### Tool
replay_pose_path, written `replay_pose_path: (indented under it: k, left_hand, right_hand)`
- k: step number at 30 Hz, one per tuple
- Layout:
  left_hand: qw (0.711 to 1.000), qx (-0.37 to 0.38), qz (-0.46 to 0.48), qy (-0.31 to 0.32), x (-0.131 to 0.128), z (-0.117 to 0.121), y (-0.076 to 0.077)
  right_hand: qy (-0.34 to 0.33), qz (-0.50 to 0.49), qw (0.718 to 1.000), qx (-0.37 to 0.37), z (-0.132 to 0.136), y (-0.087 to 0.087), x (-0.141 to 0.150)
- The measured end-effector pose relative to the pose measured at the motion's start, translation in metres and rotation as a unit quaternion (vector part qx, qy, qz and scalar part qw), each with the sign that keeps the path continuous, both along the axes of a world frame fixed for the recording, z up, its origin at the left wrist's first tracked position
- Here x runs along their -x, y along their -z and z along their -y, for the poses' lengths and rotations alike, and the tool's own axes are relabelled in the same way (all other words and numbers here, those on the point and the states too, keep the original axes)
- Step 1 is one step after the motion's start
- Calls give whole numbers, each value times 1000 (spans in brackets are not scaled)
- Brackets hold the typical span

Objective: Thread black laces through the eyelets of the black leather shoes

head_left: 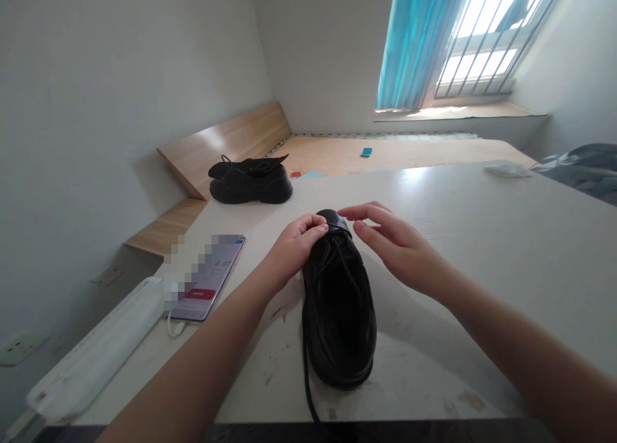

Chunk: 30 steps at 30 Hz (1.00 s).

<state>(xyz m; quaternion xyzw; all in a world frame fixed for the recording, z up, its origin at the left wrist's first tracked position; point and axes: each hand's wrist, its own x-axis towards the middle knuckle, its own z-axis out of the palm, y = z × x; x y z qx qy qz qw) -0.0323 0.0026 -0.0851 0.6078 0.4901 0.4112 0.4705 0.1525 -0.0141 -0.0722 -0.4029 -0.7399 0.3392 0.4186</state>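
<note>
A black lace-up shoe point(360, 327) stands on the white table in front of me, heel toward me and toe pointing away. My left hand point(303, 238) is at the left of its front part, thumb and index finger pinched on the dark shoelace point(332, 226) near the toe. A long lace end point(305, 366) trails down the shoe's left side and over the table's near edge. On the right, my right hand point(385, 236) is open, fingers stretched toward the toe and thumb apart, with nothing seen between them. Whether its fingertips touch the shoe I cannot tell.
More black footwear point(250, 184) with laces sits at the table's far left. A phone point(212, 282) and a long white case point(96, 353) lie to the left. A clear plastic packet point(507, 169) lies far right, near a dark bag-like item point(588, 170). Behind is a wooden surface point(328, 148).
</note>
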Motion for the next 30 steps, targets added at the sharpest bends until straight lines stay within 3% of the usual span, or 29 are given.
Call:
replay_pose_path:
  k: [6,12,15,18,23,26,28,30]
  left_hand:
    - [999,-21,38,7,-2,0,5]
    - [987,-157,-11,-29,-2,1,11]
    - [992,-120,37,-7,-4,1,9]
    - [995,-57,77,23,-5,3,4]
    - [994,-21,91,51,-4,5,-1]
    - [997,-43,35,54,-2,8,-4]
    - [993,-105,-51,29,-1,11,-5]
    - [971,-189,-147,-4,1,13,-6]
  right_hand:
    - [-21,25,999,21,-3,10,4]
    - [-4,-10,998,64,-10,14,5]
    - [-36,-87,983,155,-12,15,3]
    - [-75,-166,951,249,-12,16,2]
    - [-74,-203,932,290,-16,19,2]
    - [-58,-202,937,280,-19,22,1]
    - [-49,-185,945,265,-20,23,1]
    - [-40,-168,952,251,-19,23,1]
